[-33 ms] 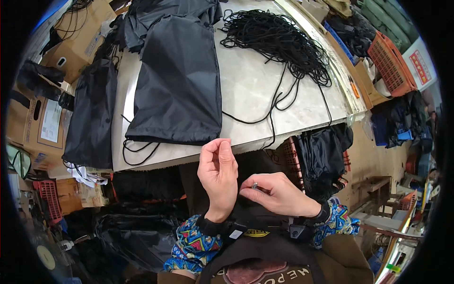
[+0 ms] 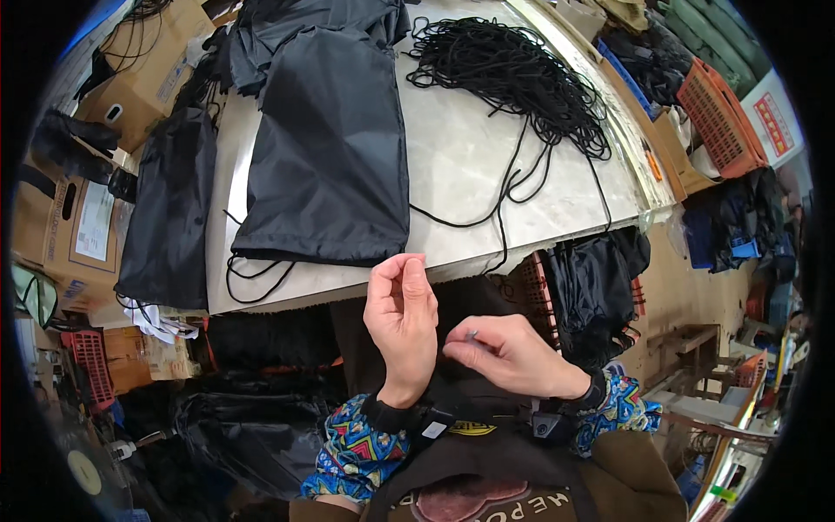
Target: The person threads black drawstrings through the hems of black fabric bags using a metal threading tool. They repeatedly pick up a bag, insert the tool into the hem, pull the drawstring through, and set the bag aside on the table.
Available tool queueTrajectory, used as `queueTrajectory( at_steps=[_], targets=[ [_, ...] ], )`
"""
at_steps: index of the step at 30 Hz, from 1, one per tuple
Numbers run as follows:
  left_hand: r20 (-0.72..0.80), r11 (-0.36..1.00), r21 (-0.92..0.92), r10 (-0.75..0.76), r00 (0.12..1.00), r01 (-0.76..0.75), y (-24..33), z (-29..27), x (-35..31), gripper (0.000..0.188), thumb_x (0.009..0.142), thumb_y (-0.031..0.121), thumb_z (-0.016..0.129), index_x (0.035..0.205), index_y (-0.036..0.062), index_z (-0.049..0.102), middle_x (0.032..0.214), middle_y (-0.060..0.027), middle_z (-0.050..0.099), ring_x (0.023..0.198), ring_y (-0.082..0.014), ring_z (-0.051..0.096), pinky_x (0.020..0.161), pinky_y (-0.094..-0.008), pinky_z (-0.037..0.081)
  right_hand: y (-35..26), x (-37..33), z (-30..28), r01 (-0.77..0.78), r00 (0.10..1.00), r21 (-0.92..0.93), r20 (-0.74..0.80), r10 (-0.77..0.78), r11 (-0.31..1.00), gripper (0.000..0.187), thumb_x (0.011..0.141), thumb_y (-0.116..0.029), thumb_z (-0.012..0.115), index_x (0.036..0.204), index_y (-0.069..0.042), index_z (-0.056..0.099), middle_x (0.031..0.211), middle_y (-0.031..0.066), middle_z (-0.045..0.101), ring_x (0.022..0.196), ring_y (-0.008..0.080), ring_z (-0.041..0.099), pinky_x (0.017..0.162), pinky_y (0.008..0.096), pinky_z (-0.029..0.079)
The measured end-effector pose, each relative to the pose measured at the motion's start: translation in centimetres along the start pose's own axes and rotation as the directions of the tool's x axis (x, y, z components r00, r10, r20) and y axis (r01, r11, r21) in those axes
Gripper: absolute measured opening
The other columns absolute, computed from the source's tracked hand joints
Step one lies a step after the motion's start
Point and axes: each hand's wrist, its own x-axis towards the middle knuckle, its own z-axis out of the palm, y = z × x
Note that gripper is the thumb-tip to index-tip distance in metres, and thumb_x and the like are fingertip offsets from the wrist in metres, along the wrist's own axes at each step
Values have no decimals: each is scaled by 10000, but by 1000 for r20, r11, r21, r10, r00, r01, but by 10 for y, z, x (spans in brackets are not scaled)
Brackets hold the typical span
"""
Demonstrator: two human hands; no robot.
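Observation:
A black fabric drawstring bag (image 2: 326,157) lies flat on the table, its hemmed edge toward me and a black cord looping out at the left corner. My left hand (image 2: 402,317) is raised at the table's front edge, just below the bag's right corner. Its fingers are curled and the thumb presses on them; whatever they may hold is hidden. Lower and to the right, my right hand (image 2: 517,355) pinches a small metallic piece (image 2: 470,335) between thumb and fingers. Too little of this piece shows to tell its kind.
A tangled heap of black cord (image 2: 513,83) covers the table's far right, with strands trailing to the front edge. Another black bag (image 2: 170,209) hangs over the left edge. Cardboard boxes (image 2: 91,217) stand at the left; an orange basket (image 2: 722,113) is at the far right.
My right hand has shifted very slightly to the right, and the metallic piece in it has tilted a little. The left hand and the bag look the same.

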Motion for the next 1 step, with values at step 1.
queueTrajectory(
  at_steps=[1],
  targets=[
    [-8,1000,-6,2,1000,-2,-1,0,1,146,976,175,503,1004,33,526,623,46,417,473,-11,309,396,-187,234,-3,2,-3,-45,999,-27,-14,45,999,169,878,-145,636,942,9,608,671,137,560,561,194,507,536,297,423]
  ],
)
